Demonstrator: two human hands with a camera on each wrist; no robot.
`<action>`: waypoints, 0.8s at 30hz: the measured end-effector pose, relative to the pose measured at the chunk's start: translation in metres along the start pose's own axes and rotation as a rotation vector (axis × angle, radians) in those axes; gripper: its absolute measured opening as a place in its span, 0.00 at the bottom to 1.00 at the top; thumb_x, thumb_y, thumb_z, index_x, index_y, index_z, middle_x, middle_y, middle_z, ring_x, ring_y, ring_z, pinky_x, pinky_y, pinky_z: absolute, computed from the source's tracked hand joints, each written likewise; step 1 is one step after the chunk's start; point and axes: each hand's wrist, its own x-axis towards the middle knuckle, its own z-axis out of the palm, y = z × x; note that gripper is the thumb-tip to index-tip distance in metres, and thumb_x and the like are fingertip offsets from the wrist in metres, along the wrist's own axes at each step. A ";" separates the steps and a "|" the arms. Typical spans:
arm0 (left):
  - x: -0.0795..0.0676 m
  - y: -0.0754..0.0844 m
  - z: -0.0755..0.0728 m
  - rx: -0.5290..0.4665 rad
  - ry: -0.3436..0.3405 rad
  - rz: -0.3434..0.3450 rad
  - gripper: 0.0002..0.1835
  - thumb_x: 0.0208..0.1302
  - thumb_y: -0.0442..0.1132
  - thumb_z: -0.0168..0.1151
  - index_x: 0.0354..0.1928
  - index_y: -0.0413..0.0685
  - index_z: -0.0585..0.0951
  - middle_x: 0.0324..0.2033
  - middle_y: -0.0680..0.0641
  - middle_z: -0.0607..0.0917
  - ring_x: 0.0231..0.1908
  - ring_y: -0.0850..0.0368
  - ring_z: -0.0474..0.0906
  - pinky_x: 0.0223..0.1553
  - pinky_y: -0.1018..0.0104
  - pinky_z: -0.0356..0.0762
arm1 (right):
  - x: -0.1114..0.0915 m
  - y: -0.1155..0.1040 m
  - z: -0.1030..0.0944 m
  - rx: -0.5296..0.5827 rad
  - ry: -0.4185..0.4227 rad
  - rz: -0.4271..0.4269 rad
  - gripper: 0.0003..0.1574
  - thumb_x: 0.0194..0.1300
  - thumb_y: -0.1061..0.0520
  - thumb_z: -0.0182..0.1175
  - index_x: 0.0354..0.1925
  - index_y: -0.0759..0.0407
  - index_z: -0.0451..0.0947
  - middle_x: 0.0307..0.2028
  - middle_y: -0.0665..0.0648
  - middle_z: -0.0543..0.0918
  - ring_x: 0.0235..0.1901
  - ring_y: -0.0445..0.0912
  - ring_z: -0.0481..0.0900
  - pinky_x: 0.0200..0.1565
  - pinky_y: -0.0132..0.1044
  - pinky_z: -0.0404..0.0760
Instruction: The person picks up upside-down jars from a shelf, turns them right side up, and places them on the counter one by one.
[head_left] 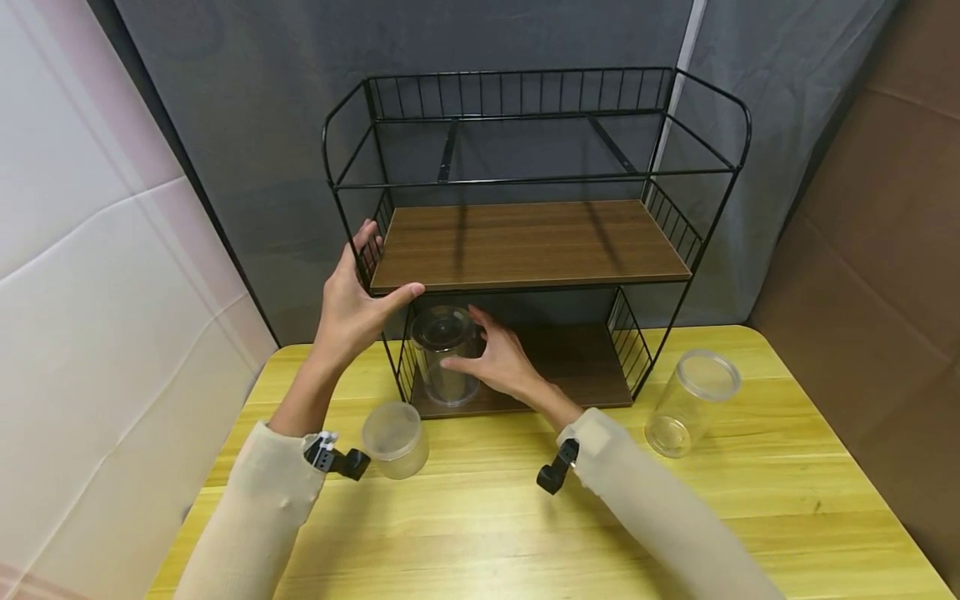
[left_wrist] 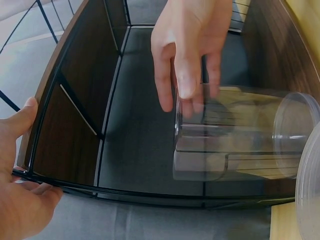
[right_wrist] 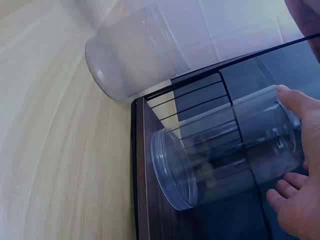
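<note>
A black wire rack (head_left: 532, 287) with two brown wooden shelves stands on the table. My left hand (head_left: 351, 304) grips its left side at the upper shelf, thumb on the shelf's front edge and fingers round the wire. On the left of the lower shelf is a clear plastic jar (head_left: 446, 367), upright with its rimmed end down, as the right wrist view (right_wrist: 215, 155) shows. My right hand (head_left: 504, 357) holds this jar near its top, thumb in front and fingers on the other side. In the left wrist view the right hand (left_wrist: 190, 50) partly covers the jar's upper end.
A short frosted jar (head_left: 395, 442) stands before the rack's left front corner. A tall clear jar with a lid (head_left: 690, 404) stands right of the rack. A grey curtain (head_left: 262, 167) hangs behind, with a white sheet (head_left: 112, 292) at left and a brown panel (head_left: 877, 233) at right.
</note>
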 end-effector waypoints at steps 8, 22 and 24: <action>0.004 -0.019 0.000 0.040 0.011 0.010 0.52 0.54 0.42 0.74 0.76 0.51 0.53 0.75 0.51 0.55 0.72 0.56 0.58 0.70 0.63 0.60 | 0.003 -0.002 0.010 -0.051 0.013 0.027 0.68 0.47 0.33 0.73 0.75 0.56 0.53 0.68 0.58 0.69 0.58 0.56 0.77 0.55 0.47 0.79; 0.004 -0.026 0.002 0.025 0.022 -0.002 0.53 0.54 0.45 0.75 0.76 0.56 0.53 0.74 0.51 0.58 0.72 0.58 0.58 0.70 0.62 0.60 | 0.003 0.001 0.021 -0.068 0.075 0.028 0.69 0.47 0.31 0.73 0.76 0.54 0.51 0.66 0.57 0.71 0.60 0.51 0.75 0.57 0.44 0.78; 0.004 -0.026 0.003 0.024 0.025 -0.009 0.52 0.54 0.45 0.75 0.76 0.57 0.52 0.74 0.50 0.60 0.72 0.57 0.58 0.70 0.62 0.61 | 0.002 0.001 0.020 -0.068 0.080 0.028 0.68 0.46 0.31 0.73 0.76 0.53 0.52 0.65 0.56 0.73 0.59 0.50 0.76 0.55 0.42 0.79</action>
